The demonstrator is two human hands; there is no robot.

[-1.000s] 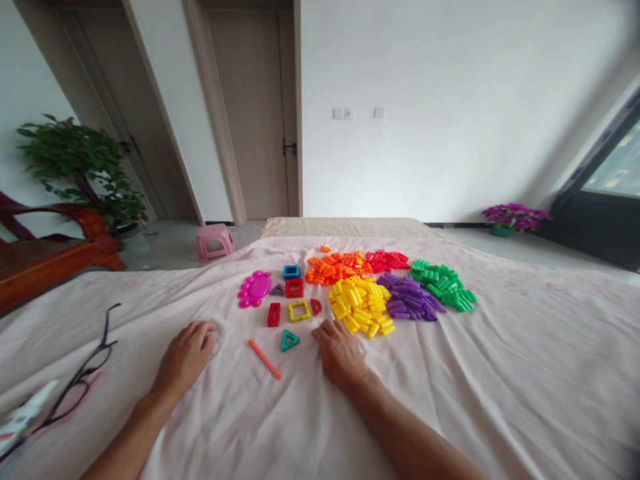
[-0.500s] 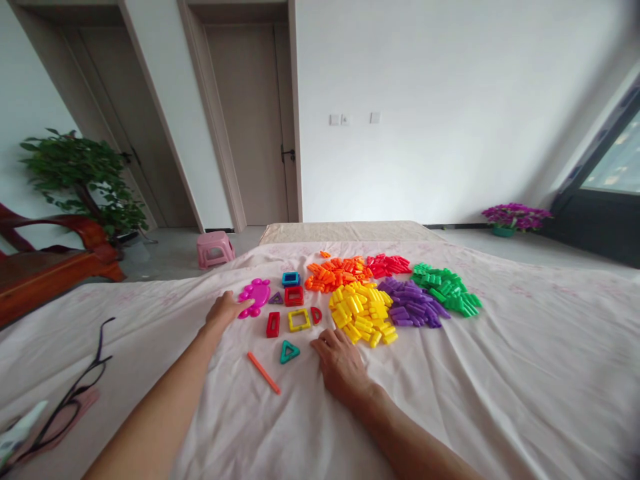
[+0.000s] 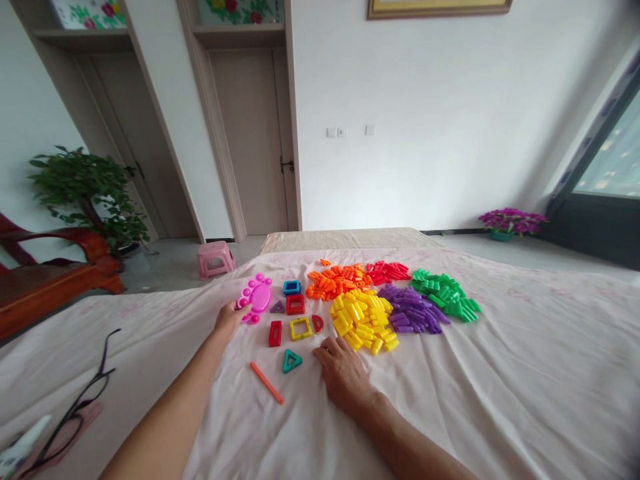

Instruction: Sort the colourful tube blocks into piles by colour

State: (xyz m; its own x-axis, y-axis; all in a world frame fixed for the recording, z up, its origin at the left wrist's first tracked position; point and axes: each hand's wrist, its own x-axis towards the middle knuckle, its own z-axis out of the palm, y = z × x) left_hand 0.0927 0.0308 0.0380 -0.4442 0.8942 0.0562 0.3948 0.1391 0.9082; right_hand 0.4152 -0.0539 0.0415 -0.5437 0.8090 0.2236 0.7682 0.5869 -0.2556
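Note:
At the left of the toys, my left hand grips the near edge of a pink oval plastic piece with round knobs along its rim. That piece is tilted up slightly from the cloth. My right hand rests on the cloth with its fingers loosely bent and nothing visible in them, just below a pile of yellow plastic pieces. Between my hands lie a yellow square frame, a red half-round piece, a red rectangular frame, a teal triangle and an orange stick.
Beyond are a red frame, purple triangle and blue frame. Orange, red, purple and green piles lie rightward. Eyeglasses lie at the left; a pink stool stands beyond.
My left hand has tipped the pink piece up from the cloth. My right hand stays by the yellow pile. The view has tilted up slightly.

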